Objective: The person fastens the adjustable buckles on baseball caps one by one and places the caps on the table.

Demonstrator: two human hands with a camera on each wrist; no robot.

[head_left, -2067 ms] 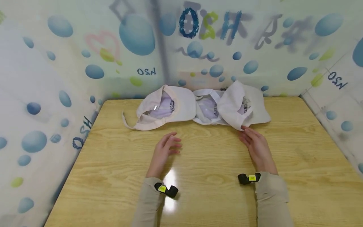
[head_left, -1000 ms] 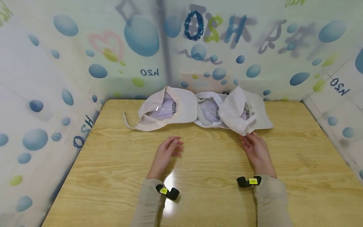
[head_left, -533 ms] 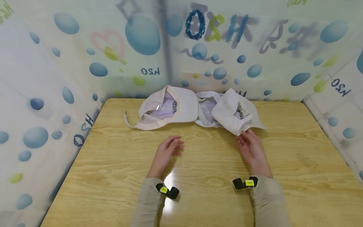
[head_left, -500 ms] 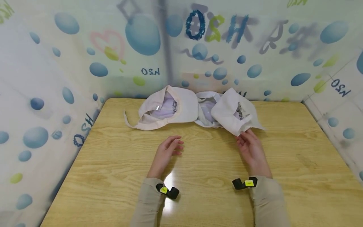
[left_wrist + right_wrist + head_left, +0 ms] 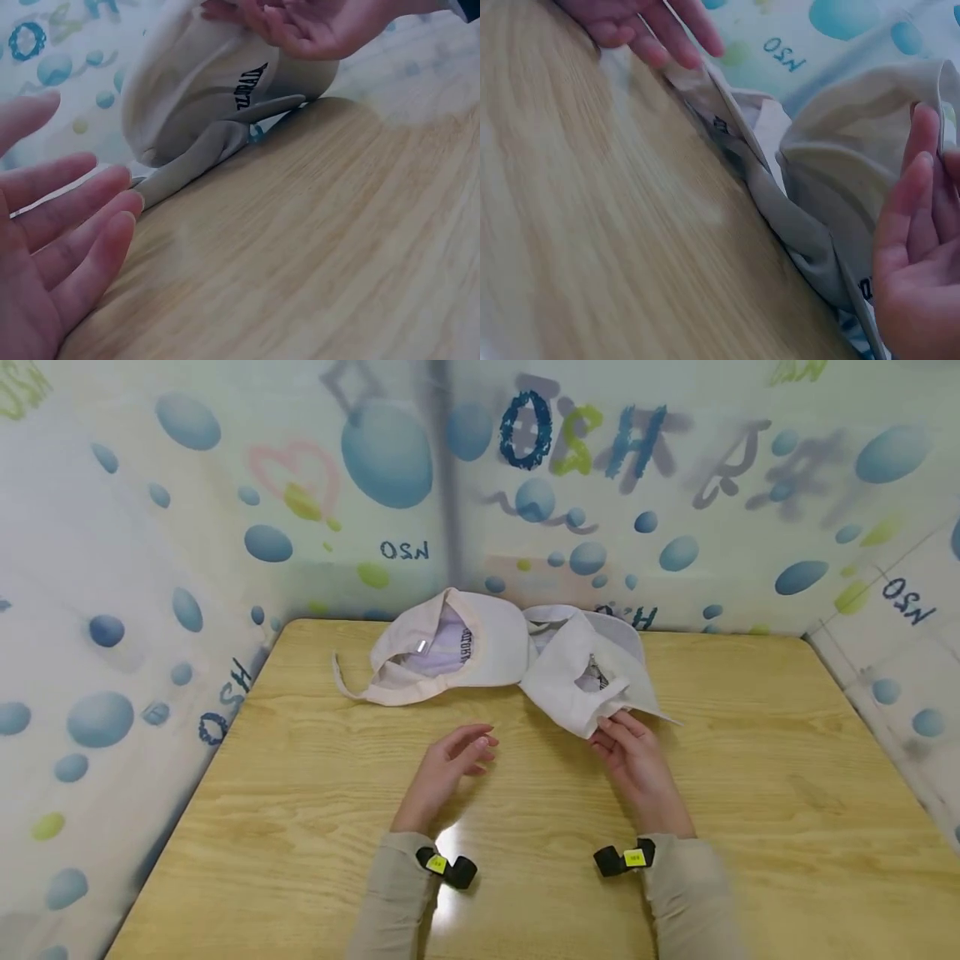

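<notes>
In the head view my right hand (image 5: 639, 770) pinches the back edge of a white baseball cap (image 5: 558, 681) between thumb and fingers. This cap is tilted, its brim pointing to the right, and dark lettering shows through the opening above its strap. It overlaps a second white cap (image 5: 624, 633) behind it, hiding much of that one. To the left lies a third cap (image 5: 498, 639), upside down, its inside facing up and its loose strap sticking out. My left hand (image 5: 441, 777) holds nothing, in front of the left cap with fingers loosely bent; the left wrist view shows them spread apart.
The caps stand along the back of a wooden table (image 5: 300, 827), close to a wall (image 5: 262, 593) printed with blue bubbles and letters. A similar wall rises at each side. Both wrists carry black straps with small cameras over beige sleeves.
My right hand has drawn its cap leftward and toward me, across the middle cap, whose brim now shows behind it. The left hand and left cap have stayed nearly in place.
</notes>
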